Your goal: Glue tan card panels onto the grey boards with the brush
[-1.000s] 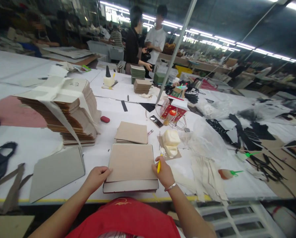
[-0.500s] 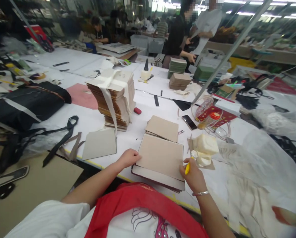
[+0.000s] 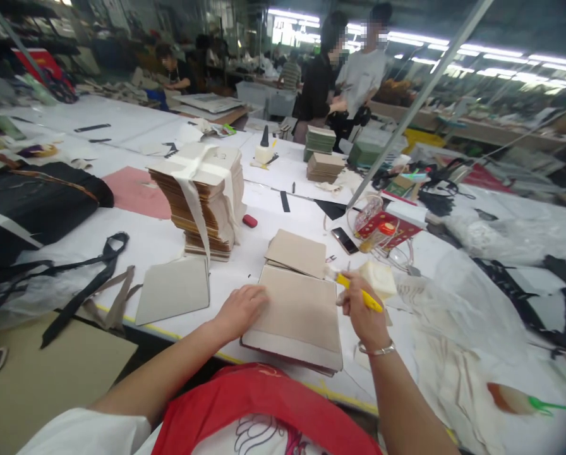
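A stack of beige boards (image 3: 297, 313) lies in front of me at the table's edge. My left hand (image 3: 241, 309) rests flat on its left side, fingers spread over the top board. In my right hand (image 3: 364, 311) is a yellow-handled brush (image 3: 371, 302), its pale tip over the stack's upper right corner. Behind the stack are smaller beige boards (image 3: 296, 253). A whitish block-like container (image 3: 378, 278) stands just beyond my right hand, partly hidden by it.
A tall tied stack (image 3: 204, 189) stands back left, near a grey board (image 3: 174, 292) and red case (image 3: 249, 220). A phone (image 3: 344, 240) and red box (image 3: 391, 226) lie back right. A slanting metal pole (image 3: 406, 123) rises behind. People stand across the table.
My right hand has lifted off the stack's right edge and turned the brush toward its upper corner. My left hand has flattened onto the top board. The whole view has shifted.
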`<state>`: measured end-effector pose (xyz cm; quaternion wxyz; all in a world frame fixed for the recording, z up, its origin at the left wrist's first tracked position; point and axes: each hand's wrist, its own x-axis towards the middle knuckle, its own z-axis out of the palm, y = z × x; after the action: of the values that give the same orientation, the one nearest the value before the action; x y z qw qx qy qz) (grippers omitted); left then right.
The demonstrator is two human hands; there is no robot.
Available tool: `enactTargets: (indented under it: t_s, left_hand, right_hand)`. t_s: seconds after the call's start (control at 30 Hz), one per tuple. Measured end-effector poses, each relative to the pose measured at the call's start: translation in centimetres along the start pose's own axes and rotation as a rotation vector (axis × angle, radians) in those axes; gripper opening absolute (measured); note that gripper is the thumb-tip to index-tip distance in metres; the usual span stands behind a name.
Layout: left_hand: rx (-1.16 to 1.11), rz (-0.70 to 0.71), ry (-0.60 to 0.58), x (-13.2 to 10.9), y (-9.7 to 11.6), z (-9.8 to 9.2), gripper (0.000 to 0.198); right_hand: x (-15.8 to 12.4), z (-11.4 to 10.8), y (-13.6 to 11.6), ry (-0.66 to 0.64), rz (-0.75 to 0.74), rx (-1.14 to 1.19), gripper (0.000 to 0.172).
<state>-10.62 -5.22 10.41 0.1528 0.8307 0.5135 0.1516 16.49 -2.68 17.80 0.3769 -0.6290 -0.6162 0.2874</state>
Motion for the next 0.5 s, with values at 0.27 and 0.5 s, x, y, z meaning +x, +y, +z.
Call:
enactTargets:
  t_s: [0.27,0.5]
  left_hand:
    - [0.053,0.1,-0.109,0.1,0.7,0.2,0.034]
    - [0.037,0.111,-0.087,0.1,-0.3,1.2,0.033]
  right_hand:
    - [3.7,8.9,-2.0,-0.309,0.291,0.351,0.023]
    - [2.6,-0.7,4.3,-0.066,0.391,0.236,0.02]
